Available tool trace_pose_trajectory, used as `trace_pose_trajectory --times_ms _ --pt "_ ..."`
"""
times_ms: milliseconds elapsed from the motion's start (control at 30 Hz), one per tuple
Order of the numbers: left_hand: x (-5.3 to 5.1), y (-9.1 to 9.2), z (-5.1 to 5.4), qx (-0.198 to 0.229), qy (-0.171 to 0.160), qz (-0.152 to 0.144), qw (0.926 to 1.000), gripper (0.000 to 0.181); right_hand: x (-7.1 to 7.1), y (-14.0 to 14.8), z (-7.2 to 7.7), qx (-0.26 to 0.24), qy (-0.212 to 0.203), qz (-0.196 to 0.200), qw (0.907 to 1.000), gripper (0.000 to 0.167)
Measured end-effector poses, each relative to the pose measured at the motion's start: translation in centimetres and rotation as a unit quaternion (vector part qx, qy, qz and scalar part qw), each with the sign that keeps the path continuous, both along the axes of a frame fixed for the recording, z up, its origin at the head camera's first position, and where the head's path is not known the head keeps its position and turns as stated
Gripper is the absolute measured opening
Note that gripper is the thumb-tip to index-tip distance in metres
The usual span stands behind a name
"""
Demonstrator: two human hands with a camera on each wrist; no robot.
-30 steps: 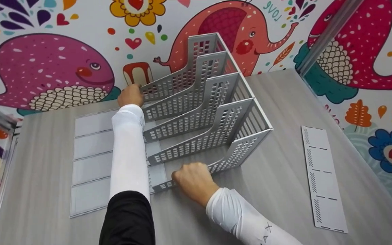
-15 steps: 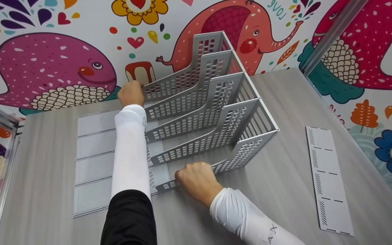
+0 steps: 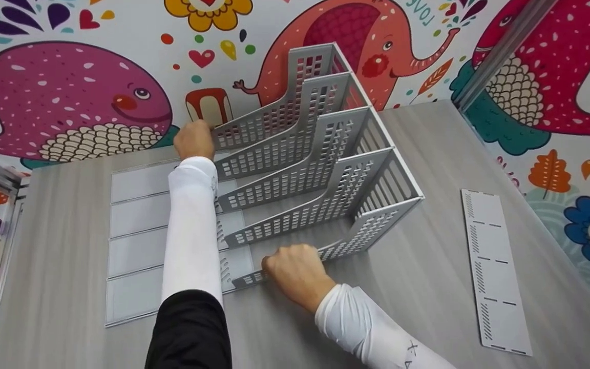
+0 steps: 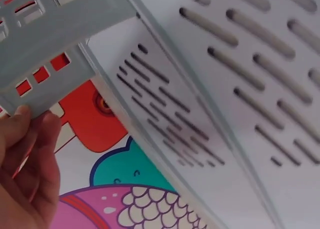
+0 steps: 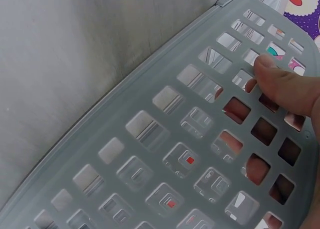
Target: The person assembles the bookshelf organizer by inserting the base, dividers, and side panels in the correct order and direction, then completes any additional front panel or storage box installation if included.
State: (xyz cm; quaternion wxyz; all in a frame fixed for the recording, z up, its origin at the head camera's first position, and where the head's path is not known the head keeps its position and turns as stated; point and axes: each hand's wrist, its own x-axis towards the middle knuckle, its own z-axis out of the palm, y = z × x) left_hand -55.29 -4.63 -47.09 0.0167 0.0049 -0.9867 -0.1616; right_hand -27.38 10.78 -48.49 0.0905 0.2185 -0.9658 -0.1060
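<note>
A grey plastic file rack (image 3: 327, 148) with perforated dividers stands on the table, its tall back toward the right. My left hand (image 3: 195, 139) grips the low front end of the far side panel (image 3: 254, 125); in the left wrist view, thumb and fingers pinch that panel's corner. Nearer the head camera, my right hand (image 3: 297, 271) holds the near side panel (image 3: 372, 225). The right wrist view has the thumb (image 5: 285, 86) on the panel's outer face, with fingers showing through its holes from behind. Part of the rack's front is hidden by the left sleeve.
Joined flat grey panels (image 3: 133, 220) extend left from the rack's front along the table (image 3: 54, 287). A loose slotted white panel (image 3: 494, 271) lies at the right. A printed wall (image 3: 254, 31) and metal posts (image 3: 505, 51) border the table.
Both hands keep their holds on the rack's side panels. The head view has shifted slightly; nothing else has visibly moved.
</note>
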Motion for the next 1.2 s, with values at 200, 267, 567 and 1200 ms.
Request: trace_pose_trajectory --times_ms 200,267,567,1200 --pt "0.9 -0.3 1.4 0.014 0.001 -0.006 0.9999 0.036 0.3 0.0 0.5 -0.004 0.001 0.004 1.0 0.021" --pt "1.2 -0.5 1.6 0.01 0.004 -0.004 0.9999 0.034 0.4 0.0 0.7 -0.001 0.004 0.007 1.0 0.021" --pt "2.3 -1.2 1.3 -0.036 0.038 -0.007 0.9986 0.032 1.1 0.0 0.9 -0.01 0.033 0.015 0.9993 0.02" --pt "11.6 -9.3 -4.6 0.006 -0.069 0.037 0.9969 0.044 1.8 0.5 -0.1 -0.004 0.027 0.018 0.9995 0.018"
